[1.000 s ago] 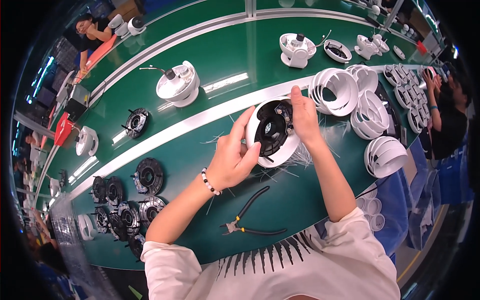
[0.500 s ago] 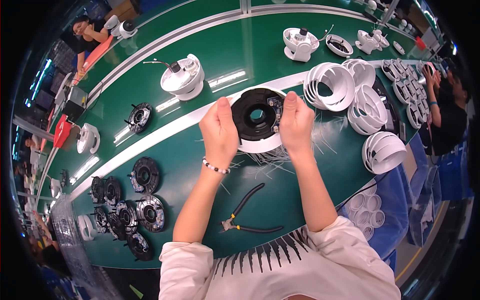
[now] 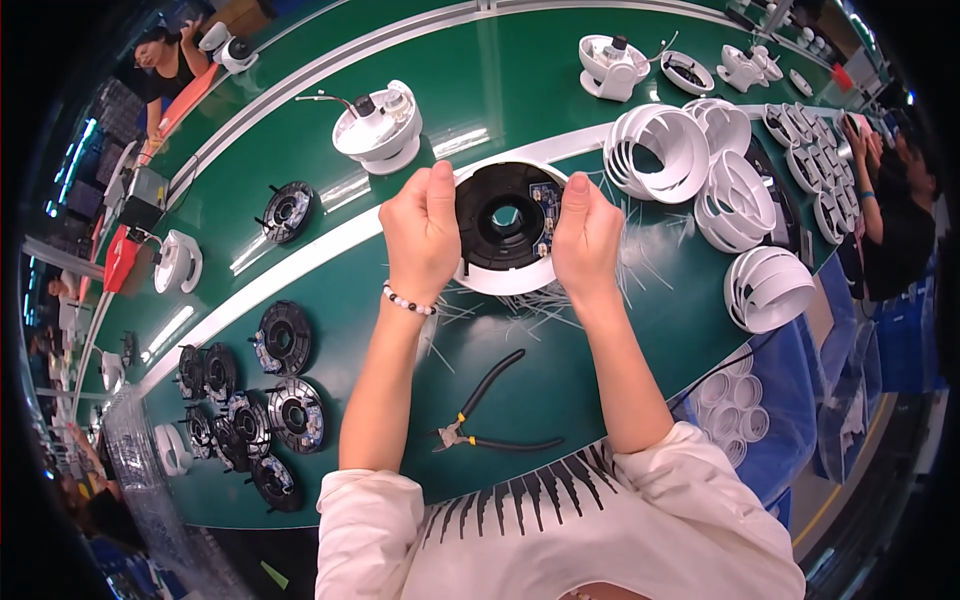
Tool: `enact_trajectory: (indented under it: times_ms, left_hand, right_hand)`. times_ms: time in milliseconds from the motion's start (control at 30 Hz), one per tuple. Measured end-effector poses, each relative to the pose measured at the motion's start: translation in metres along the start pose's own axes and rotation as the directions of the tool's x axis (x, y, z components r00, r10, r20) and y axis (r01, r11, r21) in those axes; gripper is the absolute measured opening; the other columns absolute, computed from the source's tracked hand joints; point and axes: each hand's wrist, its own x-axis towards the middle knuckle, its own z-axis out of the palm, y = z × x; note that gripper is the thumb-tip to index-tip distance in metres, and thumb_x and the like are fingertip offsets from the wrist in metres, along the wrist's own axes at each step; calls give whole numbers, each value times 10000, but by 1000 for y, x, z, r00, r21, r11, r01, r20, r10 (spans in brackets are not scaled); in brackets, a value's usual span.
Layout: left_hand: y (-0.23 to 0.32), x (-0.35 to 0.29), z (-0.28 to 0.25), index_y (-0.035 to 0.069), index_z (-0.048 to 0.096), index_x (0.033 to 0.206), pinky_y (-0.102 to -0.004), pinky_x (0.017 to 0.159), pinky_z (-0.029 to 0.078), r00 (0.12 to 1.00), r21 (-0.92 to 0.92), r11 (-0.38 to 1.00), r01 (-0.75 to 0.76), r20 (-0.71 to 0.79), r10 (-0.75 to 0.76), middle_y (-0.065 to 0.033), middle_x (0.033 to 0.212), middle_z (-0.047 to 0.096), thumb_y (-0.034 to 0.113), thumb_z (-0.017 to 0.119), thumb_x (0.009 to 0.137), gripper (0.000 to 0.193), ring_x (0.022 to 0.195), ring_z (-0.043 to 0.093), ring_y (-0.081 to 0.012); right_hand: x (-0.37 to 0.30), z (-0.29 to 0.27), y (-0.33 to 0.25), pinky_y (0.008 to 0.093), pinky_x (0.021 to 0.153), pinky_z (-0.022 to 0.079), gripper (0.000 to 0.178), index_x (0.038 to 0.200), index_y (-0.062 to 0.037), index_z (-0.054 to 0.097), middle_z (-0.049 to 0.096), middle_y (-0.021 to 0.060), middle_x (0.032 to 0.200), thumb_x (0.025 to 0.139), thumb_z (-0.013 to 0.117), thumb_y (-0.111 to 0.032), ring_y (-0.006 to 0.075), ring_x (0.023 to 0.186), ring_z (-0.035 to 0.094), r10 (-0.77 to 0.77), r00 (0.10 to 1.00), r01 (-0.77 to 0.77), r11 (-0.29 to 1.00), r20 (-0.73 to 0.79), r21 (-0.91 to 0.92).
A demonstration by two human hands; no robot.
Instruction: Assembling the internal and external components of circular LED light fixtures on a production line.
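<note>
My left hand [image 3: 420, 235] and my right hand [image 3: 587, 240] grip a white plastic ring [image 3: 510, 281] from opposite sides, thumbs up. Inside the ring sits a round black plastic disc [image 3: 485, 237] with a hole in its middle and a small circuit board [image 3: 545, 215] on its right side. The fingers behind the ring are partly hidden. Below the ring, thin white cable ties [image 3: 520, 325] lie scattered on the green bench. Closer to me are cutting pliers [image 3: 455, 434] with black and yellow handles, their handles spread.
Several black discs [image 3: 296, 413] lie at the left. White rings [image 3: 655, 150] are stacked at the right, above a blue-lined bin [image 3: 790, 420]. Past a pale rail, a green belt carries a white camera housing [image 3: 378, 130] and another black disc [image 3: 288, 211]. Co-workers are at both sides.
Both hands have shifted slightly left with the ring and disc. The view has tilted a little, and things on the belt have drifted right relative to the bench.
</note>
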Motion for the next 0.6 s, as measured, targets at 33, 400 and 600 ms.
enact_trajectory:
  times_ms: [33,400,600]
  left_hand:
    - [2,0,-1,-9,482,625,-253,413,294,1000,11,1000,2,13,-3,-43,468,379,305,481,880,405,455,325,-91]
    - [1,3,-10,-15,492,620,-319,423,322,995,254,966,-48,94,25,-111,470,421,335,491,867,428,416,369,-202]
    - [0,4,-10,-21,417,578,-290,429,284,977,91,981,171,111,-180,-17,471,313,414,408,892,536,494,295,-91]
  right_hand:
    - [-1,-1,0,354,429,304,496,596,7,394,355,139,456,908,362,-378,267,412,337,4,1000,-4,1000,3,-4]
    - [-1,-1,-15,375,434,340,422,619,11,485,464,151,491,872,465,-326,329,449,457,-18,999,22,992,35,-121]
    - [11,-6,-29,405,430,350,452,567,17,499,469,181,466,861,481,-326,362,454,486,59,993,-42,988,107,-149]
